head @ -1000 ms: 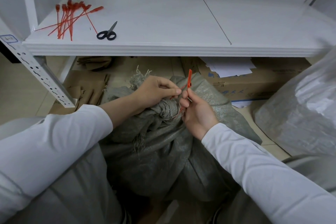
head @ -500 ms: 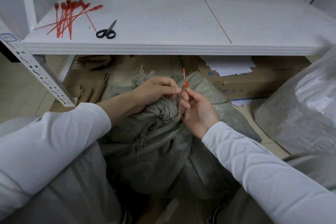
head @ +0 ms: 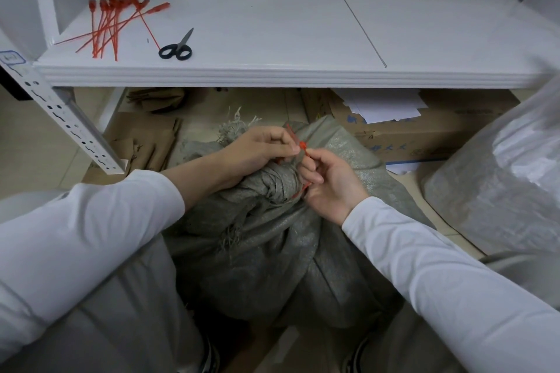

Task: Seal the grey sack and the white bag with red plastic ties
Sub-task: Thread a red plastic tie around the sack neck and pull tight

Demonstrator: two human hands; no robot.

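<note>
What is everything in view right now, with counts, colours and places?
shelf: one, white, across the top
spare ties: a bunch, red, shelf's left end
scissors: one pair, black handles, beside the spare ties
sack: one, grey, on the floor, neck gathered
tie: one, red, at the sack's neck
bag: one, white, at the right edge
box: one, brown, under the shelf behind the sack
papers: several, white, on the box
left hand: one, pinches the tie
right hand: one, pinches the tie
</note>
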